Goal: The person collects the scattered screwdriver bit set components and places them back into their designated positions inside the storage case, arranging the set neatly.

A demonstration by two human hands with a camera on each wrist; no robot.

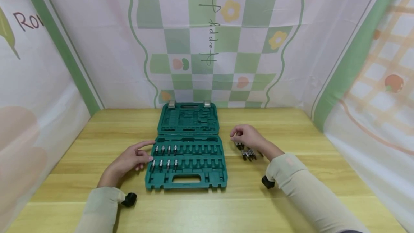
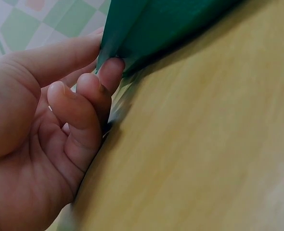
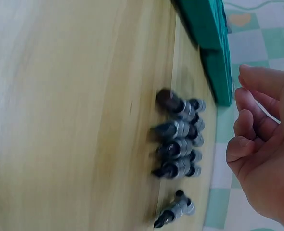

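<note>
A green tool case (image 1: 187,181) lies unfolded on the table, its lid half toward the back. Several silver bit sockets with dark tips (image 1: 168,164) stand in the left slots of two rows; the slots to their right are bare. My left hand (image 1: 129,159) rests at the case's left edge, forefinger stretched and thumb touching it; in the left wrist view the other fingers (image 2: 86,108) bend beside its wall. My right hand (image 1: 250,137) hovers over loose bit sockets (image 3: 175,149) right of the case, fingers loosely bent, with nothing visible between them.
The wooden table (image 1: 207,211) carries the case in the middle. A patterned cloth (image 1: 226,46) hangs behind it, with more cloth at both sides. Each sleeve cuff has a black wrist device (image 1: 129,199) near it. One bit socket (image 3: 175,209) lies a little apart from the others.
</note>
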